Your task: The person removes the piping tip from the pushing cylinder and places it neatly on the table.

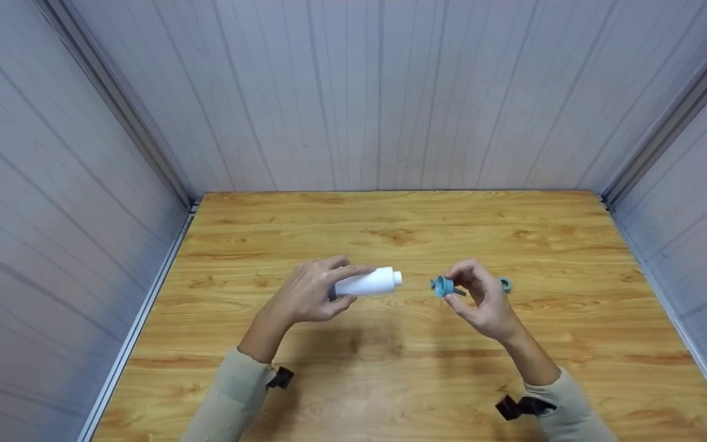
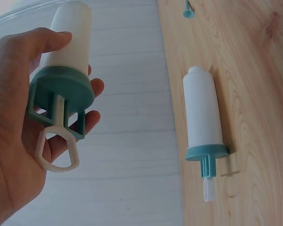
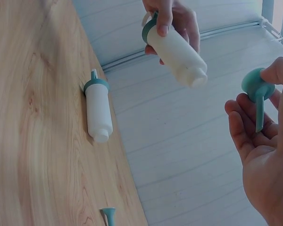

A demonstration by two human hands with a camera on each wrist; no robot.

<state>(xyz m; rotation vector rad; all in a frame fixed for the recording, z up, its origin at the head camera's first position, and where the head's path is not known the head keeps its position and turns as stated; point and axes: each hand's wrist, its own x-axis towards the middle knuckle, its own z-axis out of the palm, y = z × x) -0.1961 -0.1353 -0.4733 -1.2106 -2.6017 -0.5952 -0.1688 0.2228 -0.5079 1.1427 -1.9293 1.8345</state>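
My left hand (image 1: 313, 291) grips a white plunger syringe (image 1: 369, 281) around its barrel, tip toward the right. In the left wrist view, its teal collar (image 2: 61, 84) and white pull ring (image 2: 71, 155) show below the fingers of my left hand (image 2: 12, 117). To the right, thumb and fingers of my right hand (image 1: 485, 301) pinch a teal cup-shaped nozzle (image 1: 442, 286) with a narrow spout. In the right wrist view, that nozzle's spout (image 3: 260, 113) points down past the fingers. A gap separates nozzle and syringe tip.
A second white syringe (image 2: 203, 110) with a teal collar lies on the wooden table (image 1: 390, 239); in the head view it is hidden. Another teal nozzle (image 1: 506, 284) lies just beyond my right hand. Pale panel walls (image 1: 353, 92) stand at the back and both sides.
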